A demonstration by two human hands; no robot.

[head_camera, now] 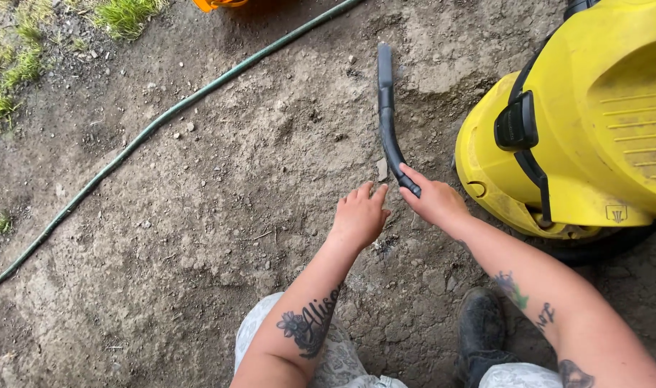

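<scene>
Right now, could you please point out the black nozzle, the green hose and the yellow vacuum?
black nozzle (386, 115): head view, middle of its tube.
green hose (163, 121): head view, mid-length.
yellow vacuum (594, 108): head view, top housing.

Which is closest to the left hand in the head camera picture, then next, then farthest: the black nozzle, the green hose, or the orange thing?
1. Black nozzle, just right of the left hand.
2. Green hose, across the dirt to the left.
3. Orange thing, at the top edge.

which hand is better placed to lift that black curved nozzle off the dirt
Right, probably. The right hand already grips the near end of the black curved nozzle beside the yellow vacuum. The left hand is open, fingers spread over bare dirt beside it, touching no part of the nozzle.
</scene>
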